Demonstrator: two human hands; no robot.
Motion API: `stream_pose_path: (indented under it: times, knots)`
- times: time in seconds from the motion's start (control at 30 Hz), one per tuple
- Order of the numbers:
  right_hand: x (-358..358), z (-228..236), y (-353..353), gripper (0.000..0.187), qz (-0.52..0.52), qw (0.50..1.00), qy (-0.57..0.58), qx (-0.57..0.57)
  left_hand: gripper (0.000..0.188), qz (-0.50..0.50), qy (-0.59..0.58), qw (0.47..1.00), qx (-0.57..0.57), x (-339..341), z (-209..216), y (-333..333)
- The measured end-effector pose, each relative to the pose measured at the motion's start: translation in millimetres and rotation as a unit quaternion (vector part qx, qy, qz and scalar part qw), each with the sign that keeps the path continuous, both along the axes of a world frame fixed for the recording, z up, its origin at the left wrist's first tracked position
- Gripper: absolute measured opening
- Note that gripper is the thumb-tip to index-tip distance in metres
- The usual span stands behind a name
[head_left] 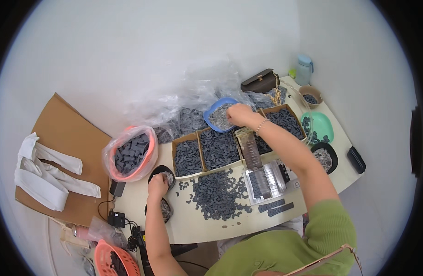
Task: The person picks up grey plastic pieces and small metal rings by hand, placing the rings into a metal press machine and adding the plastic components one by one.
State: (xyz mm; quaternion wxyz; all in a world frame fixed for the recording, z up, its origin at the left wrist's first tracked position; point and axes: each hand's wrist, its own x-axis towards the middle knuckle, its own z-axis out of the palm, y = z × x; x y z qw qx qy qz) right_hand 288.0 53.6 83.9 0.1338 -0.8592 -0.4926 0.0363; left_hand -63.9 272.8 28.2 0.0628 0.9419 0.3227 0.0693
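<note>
My right hand [239, 115] reaches across to a blue dish [210, 106] of thin silver metal pins [219, 116]. Its fingers are bunched at the dish's right side; what they pinch is hidden. At the left, my left hand [158, 185] is closed at a black bowl [155, 170] with similar pins. Whatever its fingertips hold is too small to make out. Just below that bowl is another dark bowl of pins [166, 210]. Small dark grey curved pieces [216, 195] lie heaped on the table. Right of them stands a clear plastic fixture [269, 181] with grey pieces inside.
Cardboard boxes [187, 138] of grey pieces line the table's middle. A pink basket [154, 156] stands left, a green tray [329, 126] and black bowl [334, 158] right. Joined grey strips [280, 209] lie near the front edge. Plastic bags [193, 87] and a brown handbag [259, 83] sit behind.
</note>
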Motion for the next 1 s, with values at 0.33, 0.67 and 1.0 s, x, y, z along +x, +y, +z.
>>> stream_pose_path:
  times: [0.33, 0.67, 1.0]
  knots:
    - [7.0, -7.7, 19.4, 0.022, 0.028, 0.998, -0.004, -0.05, 0.008, -0.011, -0.012, 1.0, -0.015, -4.7, 7.5, -3.3]
    - [9.7, -14.7, 2.9, 0.015, -0.007, 0.993, -0.117, 0.01, 0.008, -0.016, -0.13, 0.984, 0.12, 12.4, 30.1, -42.3]
    - [11.9, -18.5, -6.8, 0.014, -0.027, 0.983, -0.17, 0.07, 0.027, -0.415, -0.217, 0.882, -0.045, 81.3, -3.7, -263.2]
